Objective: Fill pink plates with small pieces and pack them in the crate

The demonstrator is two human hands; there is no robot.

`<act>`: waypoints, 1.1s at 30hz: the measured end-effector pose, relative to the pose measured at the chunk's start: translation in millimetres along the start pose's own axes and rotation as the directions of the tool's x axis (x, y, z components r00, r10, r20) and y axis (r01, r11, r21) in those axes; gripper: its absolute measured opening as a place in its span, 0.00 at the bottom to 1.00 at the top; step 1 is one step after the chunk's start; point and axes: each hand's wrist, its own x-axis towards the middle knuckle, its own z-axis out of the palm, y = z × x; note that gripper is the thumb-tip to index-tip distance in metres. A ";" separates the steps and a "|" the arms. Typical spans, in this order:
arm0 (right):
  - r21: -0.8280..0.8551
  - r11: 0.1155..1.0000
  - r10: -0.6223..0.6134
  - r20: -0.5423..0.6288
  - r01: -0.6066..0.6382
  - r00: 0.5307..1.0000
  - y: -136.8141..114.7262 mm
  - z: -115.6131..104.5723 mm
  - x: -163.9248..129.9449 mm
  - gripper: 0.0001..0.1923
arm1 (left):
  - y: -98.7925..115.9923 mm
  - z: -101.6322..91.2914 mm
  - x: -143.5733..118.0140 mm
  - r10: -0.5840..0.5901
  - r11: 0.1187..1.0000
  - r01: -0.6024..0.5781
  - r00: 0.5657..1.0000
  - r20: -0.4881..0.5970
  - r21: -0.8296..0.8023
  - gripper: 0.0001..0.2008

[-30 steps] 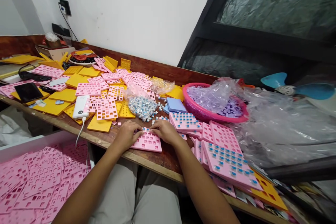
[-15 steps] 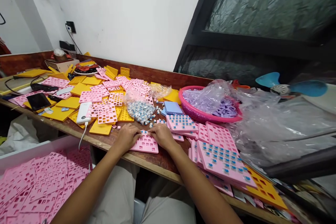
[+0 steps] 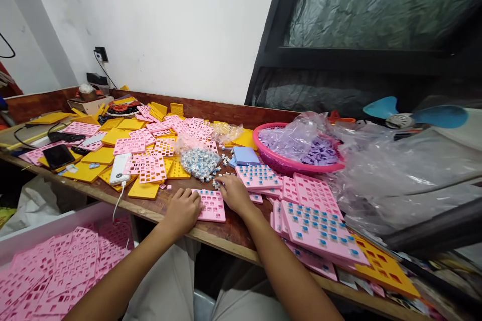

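A pink foam plate point(image 3: 211, 205) with rows of square holes lies flat near the table's front edge, a few small blue-and-white pieces along its far row. My left hand point(image 3: 184, 209) is closed over the plate's left edge, fingers curled onto its top. Beyond the plate, my right hand point(image 3: 234, 192) has its fingers bent together at loose pieces that look like keyboard switches point(image 3: 216, 184). Whatever is between those fingertips is too small to make out. A clear bag point(image 3: 199, 161) full of the same blue-and-white pieces sits just behind.
On the right are stacked pink plates point(image 3: 320, 225) set with blue pieces, and a pink basket point(image 3: 259, 148) of purple parts. Yellow and pink plates point(image 3: 130, 146) and a white power bank point(image 3: 120, 168) crowd the left. Below stands a bin point(image 3: 94, 218) of pink sheets.
My right hand has moved off the plate's far edge to the loose pieces behind it. My left hand has slid back along the plate's left side.
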 end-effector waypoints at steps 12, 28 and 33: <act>-0.106 0.994 -0.006 0.074 0.013 0.997 -12.2 11.7 15.2 0.21 | -74.4 20.1 73.5 -0.010 0.968 0.035 0.995 0.102 -0.248 0.09; 0.042 0.998 0.045 0.043 -0.047 0.998 -2.1 17.4 18.1 0.11 | -73.2 50.1 80.0 0.027 0.902 0.034 0.991 0.134 -0.431 0.14; 0.188 0.982 0.043 -0.033 -0.036 0.999 1.0 17.2 16.4 0.12 | -74.5 58.7 80.3 0.068 0.883 -0.008 0.992 0.110 -0.469 0.21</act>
